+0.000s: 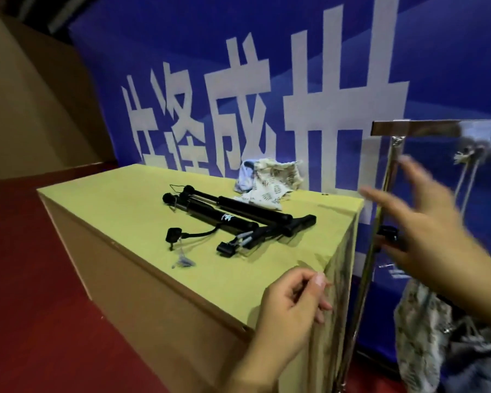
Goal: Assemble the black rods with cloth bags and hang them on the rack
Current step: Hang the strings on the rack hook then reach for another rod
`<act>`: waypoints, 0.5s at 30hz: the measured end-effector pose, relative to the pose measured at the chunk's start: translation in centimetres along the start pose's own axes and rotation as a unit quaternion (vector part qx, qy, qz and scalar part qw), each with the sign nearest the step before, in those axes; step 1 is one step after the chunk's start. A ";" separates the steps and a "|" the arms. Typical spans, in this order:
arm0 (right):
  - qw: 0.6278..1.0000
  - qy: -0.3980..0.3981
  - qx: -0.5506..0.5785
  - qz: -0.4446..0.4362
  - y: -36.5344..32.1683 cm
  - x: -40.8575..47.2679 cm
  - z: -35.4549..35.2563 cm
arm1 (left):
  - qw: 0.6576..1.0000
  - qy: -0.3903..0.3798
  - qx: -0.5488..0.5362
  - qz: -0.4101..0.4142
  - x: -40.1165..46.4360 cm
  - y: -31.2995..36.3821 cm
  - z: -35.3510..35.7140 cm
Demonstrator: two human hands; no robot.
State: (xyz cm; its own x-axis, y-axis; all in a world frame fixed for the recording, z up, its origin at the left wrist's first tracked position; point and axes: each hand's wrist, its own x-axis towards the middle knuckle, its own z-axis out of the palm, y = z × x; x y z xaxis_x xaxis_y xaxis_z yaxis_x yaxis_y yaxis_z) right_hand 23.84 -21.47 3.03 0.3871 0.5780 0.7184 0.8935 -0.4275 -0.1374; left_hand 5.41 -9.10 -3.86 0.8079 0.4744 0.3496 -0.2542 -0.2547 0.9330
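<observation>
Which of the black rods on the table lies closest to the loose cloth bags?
The far rod: its middle touches the heap of cloth bags. The near rod lies beside it, towards the table's front.

right hand [425, 222], 3 o'clock: motion-blurred, grip unclear | rack [417, 128]: crossbar cut off at right edge, far end smeared | hung cloth bag [420, 321], 5 o'clock: partly behind forearm | banner [238, 95] lettering: cropped

This looks like an event or exhibition hall: a big blue printed banner with large white characters [267, 95] fills twelve o'clock, dark red carpet [40, 279] spreads at eight o'clock, and a yellow-clothed boxy table [125, 199] stands at the centre.
</observation>
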 end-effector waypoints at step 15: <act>0.965 -0.259 0.038 0.019 -2.5 8.7 16.6 | 0.997 -0.045 0.027 -0.062 1.1 -1.2 -1.3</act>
State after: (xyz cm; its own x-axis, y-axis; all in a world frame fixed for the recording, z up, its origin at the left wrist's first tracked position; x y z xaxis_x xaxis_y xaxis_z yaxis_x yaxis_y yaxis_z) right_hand 28.81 -3.80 -1.71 0.4640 0.8411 0.2779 0.8831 -0.4145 -0.2198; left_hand 5.96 -7.19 -4.47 0.8763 0.4280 0.2213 -0.1227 -0.2459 0.9615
